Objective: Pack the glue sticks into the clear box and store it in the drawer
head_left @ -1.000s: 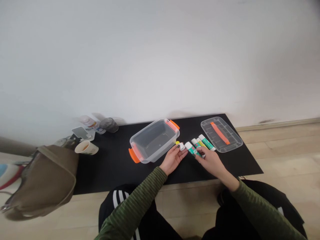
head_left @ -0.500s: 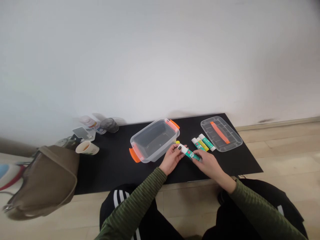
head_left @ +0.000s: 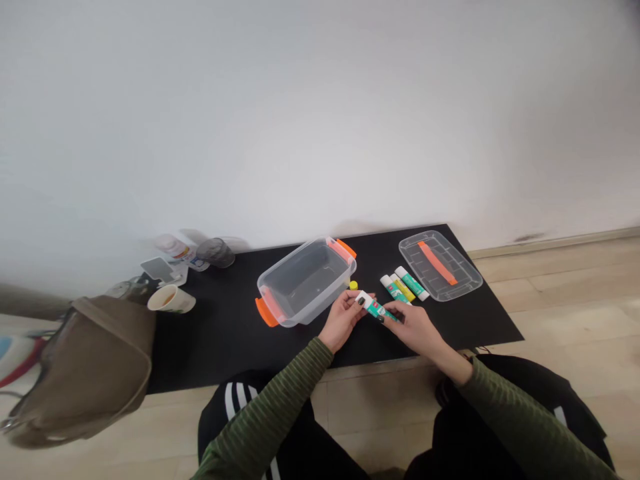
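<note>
Both hands' fingers [head_left: 351,302] closed on green glue stick [head_left: 379,309].

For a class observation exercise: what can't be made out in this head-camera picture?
Head view:
glue stick: label too small to read; the right hand covers its end.
objects behind the bag: mostly hidden by it.
cup: contents too small to identify.

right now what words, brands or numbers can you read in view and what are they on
No text can be read.
Held teal glue stick: print too small to read.
Three glue sticks: print too small to read.
Lying bottle: label too blurred to read.
</note>
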`<control>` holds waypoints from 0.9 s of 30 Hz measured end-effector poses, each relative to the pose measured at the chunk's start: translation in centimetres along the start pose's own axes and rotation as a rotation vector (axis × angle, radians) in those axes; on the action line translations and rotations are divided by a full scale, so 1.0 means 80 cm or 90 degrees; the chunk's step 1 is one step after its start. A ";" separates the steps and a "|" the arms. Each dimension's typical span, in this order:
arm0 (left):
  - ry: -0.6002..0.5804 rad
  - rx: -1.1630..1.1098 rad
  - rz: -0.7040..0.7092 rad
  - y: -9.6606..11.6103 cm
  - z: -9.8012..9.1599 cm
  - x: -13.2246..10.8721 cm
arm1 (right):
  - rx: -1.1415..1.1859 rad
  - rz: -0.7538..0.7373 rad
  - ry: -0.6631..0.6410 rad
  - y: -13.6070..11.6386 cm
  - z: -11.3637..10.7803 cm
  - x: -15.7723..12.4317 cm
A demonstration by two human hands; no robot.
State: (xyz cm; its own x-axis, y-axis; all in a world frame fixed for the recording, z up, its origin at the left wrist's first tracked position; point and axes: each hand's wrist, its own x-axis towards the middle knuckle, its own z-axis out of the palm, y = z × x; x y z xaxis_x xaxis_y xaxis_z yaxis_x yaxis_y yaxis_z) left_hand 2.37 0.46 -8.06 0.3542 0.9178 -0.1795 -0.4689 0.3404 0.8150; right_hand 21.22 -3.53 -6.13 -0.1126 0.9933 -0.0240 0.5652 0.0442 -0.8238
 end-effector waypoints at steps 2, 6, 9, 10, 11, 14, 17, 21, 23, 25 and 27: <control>-0.007 0.001 0.004 0.000 0.000 0.000 | 0.047 0.013 -0.009 0.001 0.001 0.001; -0.015 0.009 0.004 0.001 0.000 0.000 | 0.166 0.054 -0.037 0.006 0.005 0.004; -0.026 0.008 0.004 0.002 0.000 -0.001 | 0.283 0.106 -0.083 0.010 0.006 0.007; -0.031 0.006 0.005 0.002 0.000 -0.001 | 0.324 0.133 -0.101 0.010 0.007 0.007; -0.037 0.004 0.004 0.002 0.001 -0.001 | 0.363 0.164 -0.118 0.011 0.007 0.007; -0.052 -0.007 -0.004 0.000 0.001 -0.002 | 0.488 0.261 -0.154 0.014 0.010 0.005; -0.059 -0.003 -0.014 -0.004 -0.001 0.000 | 0.566 0.312 -0.185 0.017 0.012 0.004; -0.019 0.149 0.009 -0.009 -0.013 0.010 | 0.442 0.252 -0.194 0.023 0.010 0.012; 0.036 0.318 0.050 -0.009 -0.020 0.017 | 0.278 0.180 -0.138 0.025 0.009 0.018; 0.077 0.478 0.119 -0.009 -0.026 0.022 | 0.077 0.113 -0.052 0.026 0.008 0.023; 0.074 0.602 0.204 -0.009 -0.030 0.028 | -0.108 0.058 0.027 0.026 0.010 0.025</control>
State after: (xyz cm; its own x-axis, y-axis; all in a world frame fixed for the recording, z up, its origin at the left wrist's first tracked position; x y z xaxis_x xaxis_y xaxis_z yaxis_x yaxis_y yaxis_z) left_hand 1.57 2.72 -10.39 0.2195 0.9689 0.1139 0.3247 -0.1827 0.9280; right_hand 21.52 -1.55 -8.31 -0.0224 0.9974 -0.0682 0.7011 -0.0330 -0.7123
